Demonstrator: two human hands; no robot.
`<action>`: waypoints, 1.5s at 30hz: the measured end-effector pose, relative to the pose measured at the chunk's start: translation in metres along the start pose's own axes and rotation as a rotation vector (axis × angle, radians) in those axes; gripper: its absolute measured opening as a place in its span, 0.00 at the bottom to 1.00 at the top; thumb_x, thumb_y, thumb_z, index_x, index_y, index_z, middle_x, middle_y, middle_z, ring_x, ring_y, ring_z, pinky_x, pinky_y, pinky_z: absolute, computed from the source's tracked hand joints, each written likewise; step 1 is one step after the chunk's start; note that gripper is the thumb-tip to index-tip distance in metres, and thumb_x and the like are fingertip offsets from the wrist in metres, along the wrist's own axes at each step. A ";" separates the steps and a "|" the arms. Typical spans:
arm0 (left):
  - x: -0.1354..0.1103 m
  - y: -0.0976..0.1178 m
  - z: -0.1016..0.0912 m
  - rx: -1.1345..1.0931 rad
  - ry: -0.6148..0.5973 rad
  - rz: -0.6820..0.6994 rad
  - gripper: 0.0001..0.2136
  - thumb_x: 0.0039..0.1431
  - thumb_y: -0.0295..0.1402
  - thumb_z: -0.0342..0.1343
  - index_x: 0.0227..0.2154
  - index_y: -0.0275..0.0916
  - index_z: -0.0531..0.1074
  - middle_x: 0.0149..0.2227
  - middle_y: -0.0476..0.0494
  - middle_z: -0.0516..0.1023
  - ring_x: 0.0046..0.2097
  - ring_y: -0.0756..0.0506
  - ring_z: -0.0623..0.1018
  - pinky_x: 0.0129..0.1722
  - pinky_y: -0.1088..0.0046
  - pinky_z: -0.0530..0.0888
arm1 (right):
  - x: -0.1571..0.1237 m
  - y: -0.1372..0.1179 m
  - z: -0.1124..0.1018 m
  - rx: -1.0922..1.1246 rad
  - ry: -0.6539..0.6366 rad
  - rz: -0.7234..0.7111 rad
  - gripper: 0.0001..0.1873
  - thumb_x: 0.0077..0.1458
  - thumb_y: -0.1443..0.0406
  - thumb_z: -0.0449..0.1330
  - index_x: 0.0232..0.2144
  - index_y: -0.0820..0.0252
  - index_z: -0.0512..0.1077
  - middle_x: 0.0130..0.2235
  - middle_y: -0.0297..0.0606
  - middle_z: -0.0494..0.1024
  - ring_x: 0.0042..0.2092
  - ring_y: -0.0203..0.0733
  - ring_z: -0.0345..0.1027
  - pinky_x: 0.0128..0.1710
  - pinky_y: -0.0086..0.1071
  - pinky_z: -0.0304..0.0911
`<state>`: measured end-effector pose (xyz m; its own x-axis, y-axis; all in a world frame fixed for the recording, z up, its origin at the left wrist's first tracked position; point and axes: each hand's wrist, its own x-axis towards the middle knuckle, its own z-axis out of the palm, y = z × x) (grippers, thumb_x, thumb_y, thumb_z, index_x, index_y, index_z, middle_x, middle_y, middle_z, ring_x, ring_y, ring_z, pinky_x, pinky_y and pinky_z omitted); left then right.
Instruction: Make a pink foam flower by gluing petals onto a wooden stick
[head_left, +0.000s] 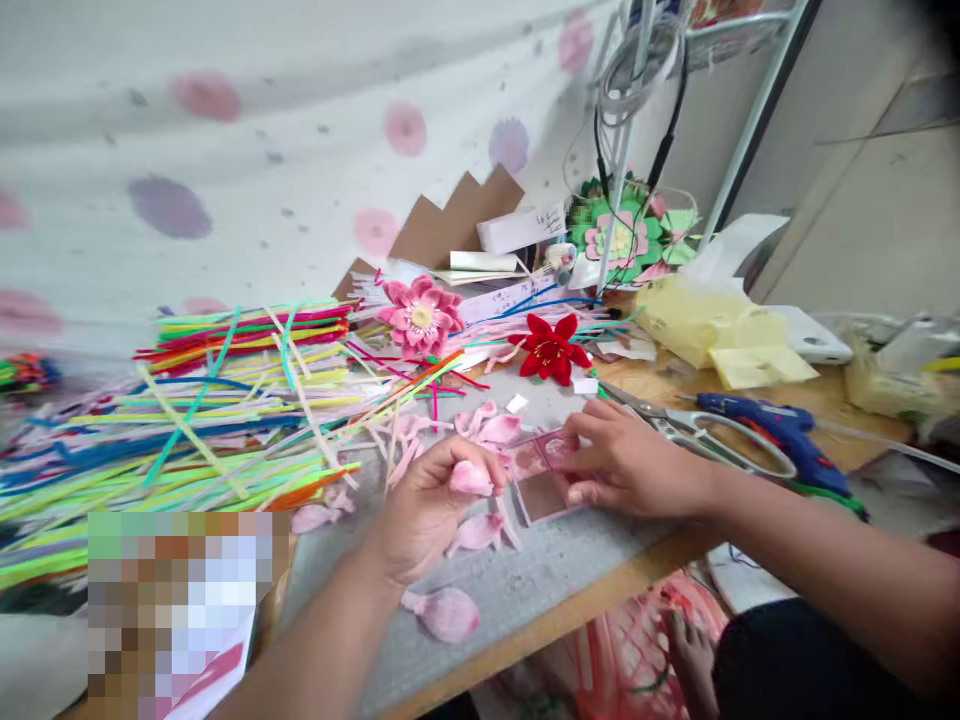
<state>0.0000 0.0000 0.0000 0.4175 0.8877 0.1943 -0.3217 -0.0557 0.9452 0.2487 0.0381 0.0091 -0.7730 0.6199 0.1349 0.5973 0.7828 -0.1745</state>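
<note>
My left hand (429, 505) is curled shut around a pink petal (471, 478) made of fuzzy wire. My right hand (624, 462) rests on a small pink-framed mold (541, 492) lying on a grey felt mat (517, 590); its fingers press a pink piece at the frame's far end. Loose pink petals lie around both hands, one near the mat's front edge (448, 612), others beyond the left hand (491, 425).
A big pile of coloured pipe cleaners (217, 400) covers the left. A pink flower (421, 315) and a red flower (551, 347) lie behind. Scissors (712, 440), a blue glue gun (780, 435) and yellow paper (720, 330) lie right. The wooden table edge (570, 610) runs in front.
</note>
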 end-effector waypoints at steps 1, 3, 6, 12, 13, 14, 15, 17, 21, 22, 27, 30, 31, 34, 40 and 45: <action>0.001 0.001 0.000 0.006 0.004 0.003 0.01 0.53 0.29 0.58 0.28 0.39 0.73 0.31 0.46 0.73 0.37 0.46 0.69 0.42 0.66 0.62 | -0.002 0.000 0.000 0.003 -0.007 0.000 0.22 0.57 0.47 0.49 0.35 0.52 0.75 0.37 0.41 0.68 0.39 0.46 0.56 0.41 0.40 0.51; 0.002 0.002 0.000 0.012 0.008 0.007 0.01 0.53 0.28 0.58 0.28 0.39 0.73 0.32 0.46 0.74 0.38 0.45 0.69 0.43 0.66 0.62 | -0.004 0.000 0.001 0.007 -0.015 0.001 0.21 0.57 0.48 0.49 0.36 0.52 0.75 0.37 0.41 0.68 0.39 0.45 0.56 0.41 0.40 0.51; 0.002 0.001 -0.001 0.003 0.001 0.003 0.00 0.53 0.29 0.59 0.28 0.39 0.73 0.33 0.46 0.74 0.39 0.45 0.69 0.43 0.67 0.62 | -0.006 0.001 0.003 0.010 -0.015 0.011 0.20 0.58 0.50 0.49 0.38 0.51 0.75 0.38 0.41 0.67 0.39 0.45 0.56 0.41 0.40 0.51; 0.003 -0.001 0.000 -0.037 -0.001 -0.031 0.00 0.52 0.29 0.59 0.28 0.39 0.74 0.32 0.46 0.74 0.39 0.45 0.70 0.43 0.67 0.62 | -0.004 0.004 0.004 -0.011 0.000 0.031 0.18 0.57 0.50 0.52 0.35 0.51 0.75 0.38 0.41 0.67 0.39 0.46 0.56 0.42 0.41 0.52; 0.003 -0.001 0.000 -0.038 0.002 -0.034 0.00 0.52 0.29 0.59 0.28 0.39 0.74 0.32 0.46 0.74 0.39 0.45 0.70 0.43 0.67 0.62 | -0.003 0.004 0.004 -0.020 0.001 0.034 0.17 0.56 0.50 0.52 0.35 0.51 0.75 0.39 0.41 0.67 0.40 0.46 0.56 0.43 0.41 0.52; 0.003 -0.001 0.000 -0.038 0.006 -0.033 0.01 0.52 0.30 0.59 0.28 0.39 0.74 0.32 0.46 0.74 0.39 0.45 0.69 0.43 0.67 0.62 | -0.003 0.004 0.004 -0.029 0.000 0.035 0.17 0.56 0.50 0.52 0.35 0.51 0.76 0.39 0.41 0.68 0.40 0.46 0.56 0.43 0.42 0.52; 0.004 -0.001 0.001 -0.035 0.008 -0.034 0.01 0.52 0.30 0.59 0.28 0.39 0.74 0.32 0.46 0.74 0.38 0.45 0.69 0.43 0.67 0.62 | -0.002 0.004 0.004 -0.040 -0.001 0.035 0.17 0.56 0.50 0.52 0.35 0.50 0.76 0.39 0.41 0.68 0.40 0.46 0.56 0.44 0.42 0.52; 0.004 -0.001 0.002 -0.027 0.012 -0.033 0.02 0.52 0.31 0.60 0.27 0.39 0.74 0.31 0.46 0.74 0.38 0.46 0.69 0.43 0.67 0.62 | 0.000 0.004 0.004 -0.072 -0.004 0.035 0.18 0.57 0.49 0.51 0.36 0.50 0.76 0.39 0.41 0.68 0.41 0.47 0.56 0.44 0.43 0.52; 0.004 0.000 0.003 -0.014 0.015 -0.029 0.02 0.52 0.32 0.60 0.27 0.39 0.74 0.31 0.46 0.74 0.37 0.46 0.70 0.42 0.67 0.62 | 0.003 0.001 0.007 -0.168 0.032 0.029 0.21 0.56 0.47 0.51 0.34 0.53 0.76 0.38 0.42 0.69 0.40 0.47 0.56 0.45 0.45 0.51; 0.004 0.000 0.003 -0.013 0.017 -0.025 0.03 0.51 0.32 0.60 0.27 0.39 0.74 0.31 0.46 0.74 0.37 0.46 0.70 0.42 0.67 0.63 | 0.003 -0.002 0.006 -0.183 0.063 0.025 0.22 0.55 0.46 0.51 0.34 0.54 0.76 0.38 0.42 0.69 0.40 0.48 0.56 0.45 0.46 0.50; 0.003 -0.002 0.004 -0.009 0.023 -0.040 0.04 0.50 0.33 0.62 0.27 0.39 0.74 0.31 0.46 0.74 0.38 0.45 0.71 0.42 0.66 0.64 | -0.001 -0.034 -0.010 -0.016 0.346 -0.090 0.30 0.55 0.44 0.47 0.49 0.57 0.70 0.40 0.44 0.66 0.39 0.46 0.55 0.42 0.43 0.54; 0.002 -0.003 0.005 -0.030 0.029 -0.079 0.04 0.51 0.32 0.61 0.27 0.39 0.73 0.32 0.47 0.74 0.36 0.47 0.71 0.37 0.69 0.66 | 0.001 -0.056 -0.017 0.051 0.436 -0.214 0.32 0.57 0.45 0.46 0.55 0.56 0.65 0.41 0.44 0.64 0.40 0.46 0.55 0.43 0.45 0.54; 0.002 -0.003 0.005 -0.035 0.023 -0.081 0.04 0.51 0.32 0.61 0.27 0.39 0.72 0.32 0.47 0.74 0.35 0.47 0.71 0.36 0.70 0.66 | 0.002 -0.060 -0.018 0.051 0.439 -0.237 0.32 0.56 0.44 0.47 0.55 0.55 0.65 0.41 0.44 0.64 0.40 0.46 0.55 0.43 0.46 0.54; 0.002 -0.003 0.006 -0.032 0.002 -0.060 0.06 0.51 0.34 0.61 0.26 0.38 0.72 0.32 0.47 0.73 0.35 0.47 0.71 0.35 0.70 0.67 | 0.006 -0.065 -0.016 0.053 0.446 -0.267 0.32 0.53 0.44 0.51 0.54 0.54 0.66 0.40 0.43 0.64 0.39 0.46 0.55 0.43 0.48 0.53; 0.002 -0.001 0.008 -0.011 0.000 -0.041 0.04 0.51 0.33 0.61 0.26 0.38 0.73 0.31 0.46 0.74 0.36 0.46 0.71 0.37 0.69 0.67 | 0.008 -0.062 -0.015 0.083 0.475 -0.299 0.31 0.53 0.45 0.53 0.52 0.56 0.68 0.40 0.42 0.64 0.40 0.46 0.56 0.44 0.49 0.53; 0.002 0.000 0.009 -0.040 0.004 -0.049 0.04 0.50 0.33 0.62 0.26 0.39 0.73 0.30 0.47 0.73 0.36 0.46 0.71 0.37 0.69 0.67 | 0.005 -0.060 -0.015 0.044 0.492 -0.302 0.28 0.54 0.47 0.53 0.52 0.55 0.69 0.40 0.42 0.65 0.40 0.46 0.57 0.48 0.52 0.51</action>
<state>0.0086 -0.0021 0.0033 0.4300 0.8908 0.1470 -0.3345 0.0059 0.9424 0.2120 -0.0046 0.0353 -0.7114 0.3300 0.6205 0.3483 0.9324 -0.0965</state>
